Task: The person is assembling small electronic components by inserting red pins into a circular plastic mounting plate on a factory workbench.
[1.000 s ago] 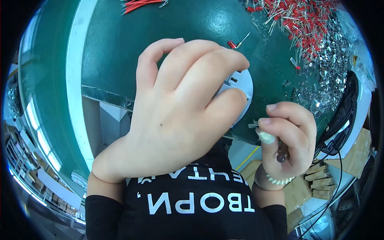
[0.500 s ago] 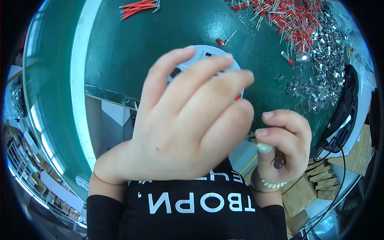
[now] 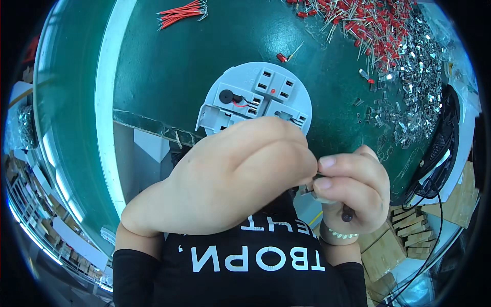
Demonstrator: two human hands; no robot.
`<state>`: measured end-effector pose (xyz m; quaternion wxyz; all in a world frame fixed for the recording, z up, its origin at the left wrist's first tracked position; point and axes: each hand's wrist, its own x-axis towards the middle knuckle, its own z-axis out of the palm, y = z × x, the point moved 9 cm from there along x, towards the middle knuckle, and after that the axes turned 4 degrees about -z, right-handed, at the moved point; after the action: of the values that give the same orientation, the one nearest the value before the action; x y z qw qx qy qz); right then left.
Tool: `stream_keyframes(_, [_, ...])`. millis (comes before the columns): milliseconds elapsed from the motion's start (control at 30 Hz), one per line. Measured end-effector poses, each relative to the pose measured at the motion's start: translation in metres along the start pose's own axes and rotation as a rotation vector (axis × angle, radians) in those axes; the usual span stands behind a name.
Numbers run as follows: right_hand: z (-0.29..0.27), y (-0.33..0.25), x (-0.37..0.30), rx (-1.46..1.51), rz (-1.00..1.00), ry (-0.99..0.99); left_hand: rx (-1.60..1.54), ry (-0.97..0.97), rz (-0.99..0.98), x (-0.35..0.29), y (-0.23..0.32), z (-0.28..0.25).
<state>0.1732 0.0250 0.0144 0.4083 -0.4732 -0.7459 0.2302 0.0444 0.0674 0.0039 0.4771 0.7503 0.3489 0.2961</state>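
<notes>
My left hand (image 3: 240,169) is raised close to the camera with its back showing. Its fingers are curled under and mostly hidden, and its fingertip side meets the fingers of my right hand (image 3: 358,187). The right hand is closed in a pinch, with a small dark metal piece (image 3: 306,191) at its fingertips. A dark round end (image 3: 348,213) of something shows inside its curled fingers. Beyond the left hand, a light grey round plastic housing (image 3: 240,77) lies on the table, partly covered by that hand. It carries a black round buzzer (image 3: 225,96), a red LED (image 3: 273,91) and slots with metal contacts.
On the green table (image 3: 169,71), a bundle of red wires (image 3: 181,14) lies at the far left. One loose red LED (image 3: 282,58) sits beyond the housing. Heaps of red LEDs (image 3: 365,25) and small metal clips (image 3: 417,87) spread at the right, beside a black bag (image 3: 434,148).
My left hand has curled its spread fingers and drawn back from over the housing, which now shows more. My right hand has shifted slightly left, and the two hands now meet.
</notes>
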Motion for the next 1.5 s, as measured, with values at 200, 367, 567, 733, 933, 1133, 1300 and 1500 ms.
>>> stream_keyframes(200, [-0.005,-0.014,-0.002,0.019,-0.077,-0.047,-0.341,-0.055,-0.136,-0.002,-0.013,0.002])
stream_keyframes(367, [0.0,-0.028,-0.002,-0.013,-0.144,-0.142,-0.711,-0.167,-0.602,-0.022,-0.038,0.018])
stream_keyframes(567, [-0.014,-0.027,-0.011,0.102,-0.226,0.12,-0.3,-0.001,-0.29,-0.007,-0.02,-0.019])
stream_keyframes(733, [-0.025,-0.012,-0.013,0.027,-0.183,0.28,0.294,0.132,-0.103,0.008,-0.02,-0.025])
stream_keyframes(933, [-0.02,-0.004,-0.015,0.019,-0.07,0.22,0.507,0.136,-0.069,0.005,-0.024,-0.016])
stream_keyframes(1133, [-0.018,0.006,-0.005,-0.097,0.011,0.048,0.659,0.068,-0.035,0.004,-0.016,-0.007])
stream_keyframes(1300, [-0.006,0.016,0.003,-0.302,0.012,-0.056,0.423,0.12,-0.089,0.006,-0.028,-0.013])
stream_keyframes(1500, [-0.004,0.02,0.011,-0.355,-0.033,-0.106,0.309,0.098,-0.135,0.007,-0.037,-0.014])
